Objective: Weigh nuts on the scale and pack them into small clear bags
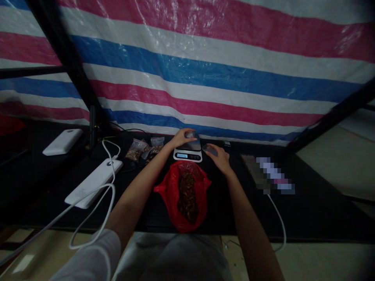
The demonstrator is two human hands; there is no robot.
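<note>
My left hand (pixel 182 137) is closed around a small clear plastic piece (pixel 190 134) over the dark plate of a white kitchen scale (pixel 188 156). The scale's display is lit, but I cannot read the figures. To the right of the scale, my right hand (pixel 219 157) pinches a clear plastic cup (pixel 209 150), its exact shape hard to make out in the dim light. In front of the scale lies an opened red plastic bag (pixel 170 195) with small brown pieces (pixel 188 195) inside, perhaps nuts or seeds. Zip bags (pixel 134 151) of similar brown bits rest left of the scale.
A white power bank (pixel 93 183) with a looping white cable (pixel 113 195) lies at the left, another white device (pixel 63 141) behind it. A phone (pixel 258 171) with a cable is on the right. Striped sheeting (pixel 205 78) hangs behind the black table (pixel 316 218).
</note>
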